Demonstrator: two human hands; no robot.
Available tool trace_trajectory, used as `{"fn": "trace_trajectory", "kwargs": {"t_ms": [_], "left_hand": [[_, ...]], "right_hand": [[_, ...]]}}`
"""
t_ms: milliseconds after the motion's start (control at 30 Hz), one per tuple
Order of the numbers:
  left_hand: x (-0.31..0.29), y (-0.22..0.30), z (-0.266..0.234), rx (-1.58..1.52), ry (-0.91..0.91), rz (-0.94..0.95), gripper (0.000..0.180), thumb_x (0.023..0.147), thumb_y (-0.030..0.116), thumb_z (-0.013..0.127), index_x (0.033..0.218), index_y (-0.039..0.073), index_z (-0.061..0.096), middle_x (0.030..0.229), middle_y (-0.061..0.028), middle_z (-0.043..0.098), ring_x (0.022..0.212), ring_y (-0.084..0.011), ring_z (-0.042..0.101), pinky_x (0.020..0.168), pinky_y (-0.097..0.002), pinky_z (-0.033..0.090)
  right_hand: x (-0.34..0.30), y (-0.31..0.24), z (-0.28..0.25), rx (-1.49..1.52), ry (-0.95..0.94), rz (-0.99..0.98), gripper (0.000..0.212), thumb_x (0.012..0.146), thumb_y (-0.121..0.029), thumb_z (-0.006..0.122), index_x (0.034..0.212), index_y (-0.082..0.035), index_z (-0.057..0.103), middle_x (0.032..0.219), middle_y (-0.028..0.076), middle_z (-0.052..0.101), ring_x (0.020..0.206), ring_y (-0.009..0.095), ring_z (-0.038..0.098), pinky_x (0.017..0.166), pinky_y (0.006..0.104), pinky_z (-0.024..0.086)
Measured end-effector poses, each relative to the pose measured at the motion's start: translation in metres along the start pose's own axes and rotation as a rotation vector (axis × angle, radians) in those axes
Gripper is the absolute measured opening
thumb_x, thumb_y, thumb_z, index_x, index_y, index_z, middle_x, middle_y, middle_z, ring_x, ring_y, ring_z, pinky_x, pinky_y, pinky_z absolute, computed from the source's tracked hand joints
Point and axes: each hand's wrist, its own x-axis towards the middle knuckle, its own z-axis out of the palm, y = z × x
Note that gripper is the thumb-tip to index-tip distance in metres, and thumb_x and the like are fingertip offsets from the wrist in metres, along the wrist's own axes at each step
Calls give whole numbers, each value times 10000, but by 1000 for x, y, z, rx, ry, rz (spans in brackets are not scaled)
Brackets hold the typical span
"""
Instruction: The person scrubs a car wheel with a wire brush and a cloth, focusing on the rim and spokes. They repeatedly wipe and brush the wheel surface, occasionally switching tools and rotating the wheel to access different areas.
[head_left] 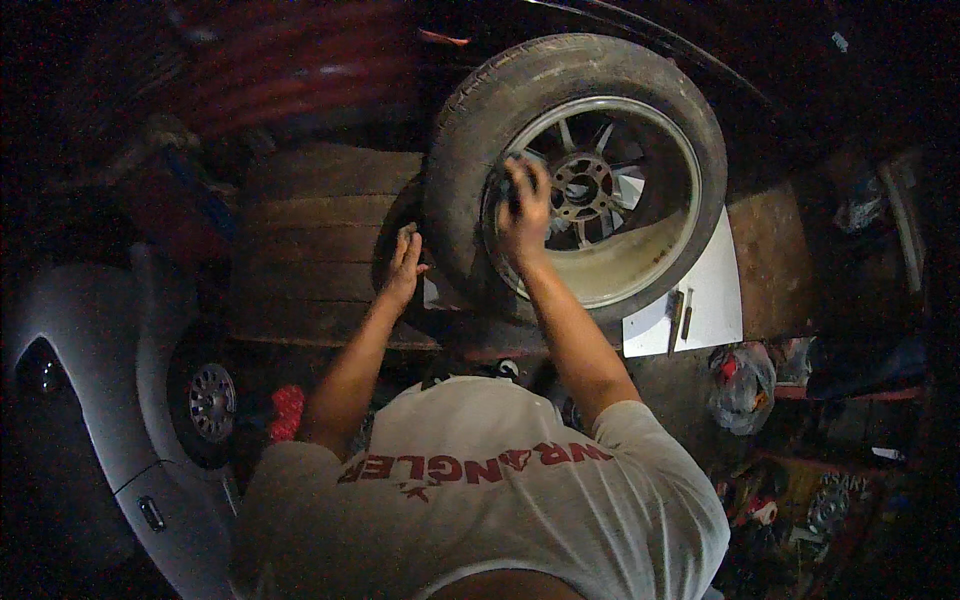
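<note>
One wheel on the bench: right hand in its rim, left hand beside its tyre

Left to right:
- Far left: grey car, its spoked front wheel cover showing. Small red item just right of that. Then the bench's left end, planks visible.
- Left hand: near the bench's front edge, left of the tyre. Fingers straight and close together, thumb apart. Tyre sits just right of the fingertips; can't tell if they touch.
- Right hand: over the rim's left inner side. Fingers bent, slightly apart, pointing away from the person. Hub lies just right of them. Too dark to tell whether they grip anything.
- Wheel: right of the bench's planked left end, hollow side of the rim facing up, spokes deeper in. Tilt unclear.
- White sheet: at the bench's front edge, partly hidden by the wheel. Two dark slim tools on it, side by side.
- Lower right, past the front edge: clear plastic bag, filled.
</note>
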Motion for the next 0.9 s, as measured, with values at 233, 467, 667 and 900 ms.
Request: {"fn": "trace_trajectory", "kwargs": {"t_ms": [233, 467, 667, 900], "left_hand": [[2, -5, -5, -44, -45, -26, 775, 931, 668, 345, 1492, 142, 251, 1542, -69, 241, 1401, -275, 271, 991, -441, 402], [11, -18, -6, -45, -40, -31, 766, 935, 655, 359, 1492, 142, 246, 1559, -74, 204, 1410, -277, 251, 982, -467, 418], [11, -16, -12, -46, -87, -38, 795, 924, 668, 366, 1503, 140, 234, 1556, -92, 210, 1418, -298, 236, 981, -453, 427], [11, -25, -14, -48, -61, -33, 835, 897, 720, 347, 1509, 164, 233, 1531, -120, 255, 1362, -320, 315, 973, -405, 437]], "right_hand": [[-12, -4, -2, 18, -49, 15, 618, 677, 117, 585, 1269, -59, 553, 1265, 199, 501, 1185, 387, 495, 1018, 422, 401], [-123, 5, -23, 113, -301, 182, 696, 661, 120, 602, 1315, -106, 526, 1317, 202, 471, 1246, 399, 458, 1041, 434, 394], [-6, 5, 20, 80, 161, 102, 517, 738, 64, 585, 1245, -28, 540, 1257, 198, 504, 1227, 389, 460, 1041, 441, 374], [77, 25, 1, 60, 471, 171, 329, 828, 33, 619, 1147, 12, 541, 1115, 163, 550, 1056, 335, 533, 942, 394, 421]]}}
